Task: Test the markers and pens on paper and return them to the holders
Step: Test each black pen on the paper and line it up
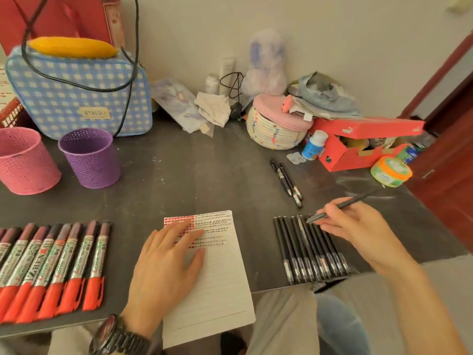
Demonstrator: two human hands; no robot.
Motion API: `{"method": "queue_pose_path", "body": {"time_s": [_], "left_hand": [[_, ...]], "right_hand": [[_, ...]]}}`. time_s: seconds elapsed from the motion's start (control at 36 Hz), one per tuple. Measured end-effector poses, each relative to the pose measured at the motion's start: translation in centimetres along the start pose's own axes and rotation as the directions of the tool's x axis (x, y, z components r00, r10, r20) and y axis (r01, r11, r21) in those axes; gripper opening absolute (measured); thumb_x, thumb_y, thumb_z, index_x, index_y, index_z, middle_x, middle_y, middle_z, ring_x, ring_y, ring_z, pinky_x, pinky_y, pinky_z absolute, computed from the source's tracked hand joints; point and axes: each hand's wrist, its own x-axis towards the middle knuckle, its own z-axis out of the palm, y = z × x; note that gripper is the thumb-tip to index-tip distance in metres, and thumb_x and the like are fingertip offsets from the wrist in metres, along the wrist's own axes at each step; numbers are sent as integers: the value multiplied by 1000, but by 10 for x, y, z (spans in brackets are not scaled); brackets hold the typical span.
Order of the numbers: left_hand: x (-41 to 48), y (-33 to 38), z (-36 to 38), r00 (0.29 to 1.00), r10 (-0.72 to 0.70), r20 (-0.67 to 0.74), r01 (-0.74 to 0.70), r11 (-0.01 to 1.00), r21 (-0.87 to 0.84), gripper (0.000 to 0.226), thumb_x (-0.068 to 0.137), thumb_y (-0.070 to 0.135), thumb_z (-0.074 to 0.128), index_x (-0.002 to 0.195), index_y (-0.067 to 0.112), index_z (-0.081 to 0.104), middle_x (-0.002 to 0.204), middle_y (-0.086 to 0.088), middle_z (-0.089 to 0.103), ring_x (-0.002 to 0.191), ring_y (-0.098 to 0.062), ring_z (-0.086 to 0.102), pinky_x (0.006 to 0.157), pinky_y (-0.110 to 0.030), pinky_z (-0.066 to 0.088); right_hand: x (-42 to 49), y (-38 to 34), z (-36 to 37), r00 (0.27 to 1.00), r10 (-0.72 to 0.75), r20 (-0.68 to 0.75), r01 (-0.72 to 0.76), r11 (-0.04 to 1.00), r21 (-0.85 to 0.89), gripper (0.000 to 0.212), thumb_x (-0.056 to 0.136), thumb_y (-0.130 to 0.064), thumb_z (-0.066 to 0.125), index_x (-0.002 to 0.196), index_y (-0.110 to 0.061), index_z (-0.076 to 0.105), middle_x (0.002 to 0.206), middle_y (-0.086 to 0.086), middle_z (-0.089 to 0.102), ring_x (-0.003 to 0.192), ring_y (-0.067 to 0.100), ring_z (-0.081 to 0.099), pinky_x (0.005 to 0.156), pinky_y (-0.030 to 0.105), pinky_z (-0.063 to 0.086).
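Observation:
A lined sheet of paper (220,285) lies at the table's front edge, its top covered with red and black test marks. My left hand (163,272) rests flat on it, fingers spread. My right hand (358,231) holds a black pen (340,206) by its middle, tip pointing left, just above a row of several black pens (307,252). Two more black pens (288,180) lie farther back. Several red markers (51,267) lie side by side at the front left. A pink holder (23,162) and a purple holder (90,160) stand at the back left.
A blue checked bag (84,96) stands behind the holders. A woven basket with a pink lid (276,129), a red shoebox (363,142), a small bottle (313,146) and an orange-lidded jar (390,171) crowd the back right. The table edge runs near my lap.

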Motion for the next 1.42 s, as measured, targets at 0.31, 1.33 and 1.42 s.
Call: {"method": "queue_pose_path", "body": {"time_s": [0.31,1.33,1.42], "left_hand": [[0,6,-7,999,-6,34,5,1000,27,44,93,49,44,127,32,67,141,5,58,126,-24,56,113,-52,38],[0,8,-8,999,-19,46,19,1000,1,43,93,48,44,126,32,67,140,7,58,125,-23,55,112,-50,38],[0,7,-9,997,-31,65,30,1000,10,39,97,47,47,131,34,63,145,10,53,132,-19,49,118,-46,31]], "right_hand": [[23,28,-68,963,263,-60,-255,816,-519,33,79,-22,87,102,-22,65,81,4,78,68,22,77,59,29,59],[25,49,-38,985,-41,-165,-93,680,-727,9,93,-41,68,101,-36,69,88,-23,67,84,-6,57,72,30,41],[48,40,-14,985,-105,-138,-29,685,-728,8,92,-40,67,100,-37,67,91,-20,68,85,-2,59,74,32,43]]}}
